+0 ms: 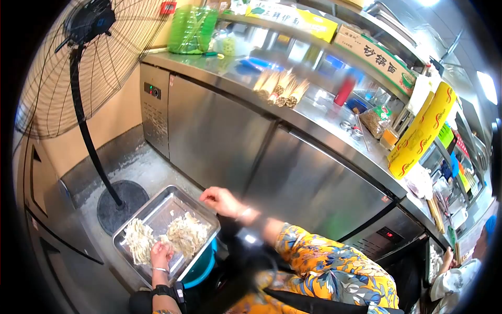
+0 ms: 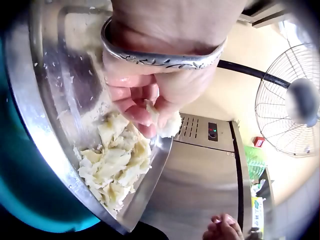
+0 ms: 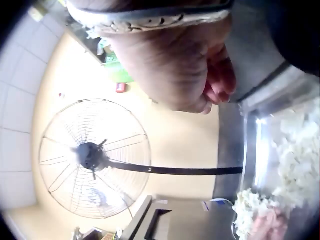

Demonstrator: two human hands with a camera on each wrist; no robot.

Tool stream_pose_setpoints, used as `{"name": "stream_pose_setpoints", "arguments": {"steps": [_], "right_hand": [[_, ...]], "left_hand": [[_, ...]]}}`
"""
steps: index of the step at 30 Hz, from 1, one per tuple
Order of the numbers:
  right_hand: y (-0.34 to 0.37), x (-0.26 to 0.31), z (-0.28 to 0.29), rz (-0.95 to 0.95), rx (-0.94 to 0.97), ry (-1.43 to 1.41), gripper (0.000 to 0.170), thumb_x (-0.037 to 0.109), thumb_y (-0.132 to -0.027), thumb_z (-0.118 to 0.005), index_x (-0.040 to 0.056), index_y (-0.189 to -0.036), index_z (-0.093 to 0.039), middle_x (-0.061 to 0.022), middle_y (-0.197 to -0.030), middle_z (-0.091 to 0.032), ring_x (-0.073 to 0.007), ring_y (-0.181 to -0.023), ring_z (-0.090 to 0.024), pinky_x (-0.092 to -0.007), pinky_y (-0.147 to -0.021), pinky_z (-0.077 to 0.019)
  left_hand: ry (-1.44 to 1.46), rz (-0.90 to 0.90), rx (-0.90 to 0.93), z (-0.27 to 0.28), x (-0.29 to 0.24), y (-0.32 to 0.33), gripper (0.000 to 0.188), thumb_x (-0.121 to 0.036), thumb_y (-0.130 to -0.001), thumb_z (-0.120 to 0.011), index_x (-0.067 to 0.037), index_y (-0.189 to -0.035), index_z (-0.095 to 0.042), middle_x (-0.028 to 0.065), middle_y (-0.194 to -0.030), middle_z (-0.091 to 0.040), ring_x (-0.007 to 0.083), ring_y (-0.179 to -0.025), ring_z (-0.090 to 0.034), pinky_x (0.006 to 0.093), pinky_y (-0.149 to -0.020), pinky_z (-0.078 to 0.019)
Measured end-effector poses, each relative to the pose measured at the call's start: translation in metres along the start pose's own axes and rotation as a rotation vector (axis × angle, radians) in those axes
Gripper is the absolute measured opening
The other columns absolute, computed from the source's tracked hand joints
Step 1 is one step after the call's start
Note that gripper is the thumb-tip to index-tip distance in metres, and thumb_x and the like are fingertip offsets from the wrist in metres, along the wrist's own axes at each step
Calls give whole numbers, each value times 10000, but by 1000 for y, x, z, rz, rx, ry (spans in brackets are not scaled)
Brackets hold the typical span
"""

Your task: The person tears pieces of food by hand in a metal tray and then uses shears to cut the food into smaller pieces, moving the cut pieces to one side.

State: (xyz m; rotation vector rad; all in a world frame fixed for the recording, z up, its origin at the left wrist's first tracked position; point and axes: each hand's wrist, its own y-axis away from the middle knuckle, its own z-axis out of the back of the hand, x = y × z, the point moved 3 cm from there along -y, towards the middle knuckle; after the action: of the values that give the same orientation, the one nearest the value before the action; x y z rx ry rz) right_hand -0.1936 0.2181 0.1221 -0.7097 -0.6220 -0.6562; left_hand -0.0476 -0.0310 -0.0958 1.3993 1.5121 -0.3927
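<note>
A rectangular metal tray holds two heaps of pale, torn food pieces, a shredded heap on the left and a flaky heap on the right. Between these heaps my left hand reaches low into the tray. Its thumb and fingers pinch a small pale food piece, partly hidden by the fingers. My right hand hovers by the tray's far right corner, fingers loosely curled and nothing visible in them. Each wrist wears a silver bangle.
A teal basin sits under the tray's near right side. Behind the tray stands a floor fan on a round black base. Steel cabinets line the back, with bundled skewers on the counter. Another person works at far right.
</note>
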Motion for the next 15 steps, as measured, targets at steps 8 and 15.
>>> {"name": "stream_pose_setpoints", "arguments": {"steps": [8, 15], "right_hand": [[-4, 105, 270, 117, -448, 779, 119, 70, -775, -584, 45, -871, -649, -149, -889, -627, -319, -868, -595, -394, -772, -485], [54, -77, 587, -465, -177, 1416, 416, 364, -807, -599, -30, -938, -577, -268, -868, -628, -415, -782, -620, -479, -669, -485]], "left_hand": [[-10, -50, -133, 25, 12, 0, 300, -24, -845, -603, -75, -1120, -495, 20, -880, -594, 108, -666, -571, 214, -524, -460], [122, -107, -33, -6, 4, 32, 170, -94, -818, -662, -90, -974, -596, -2, -888, -607, 101, -782, -581, 237, -644, -470]]}}
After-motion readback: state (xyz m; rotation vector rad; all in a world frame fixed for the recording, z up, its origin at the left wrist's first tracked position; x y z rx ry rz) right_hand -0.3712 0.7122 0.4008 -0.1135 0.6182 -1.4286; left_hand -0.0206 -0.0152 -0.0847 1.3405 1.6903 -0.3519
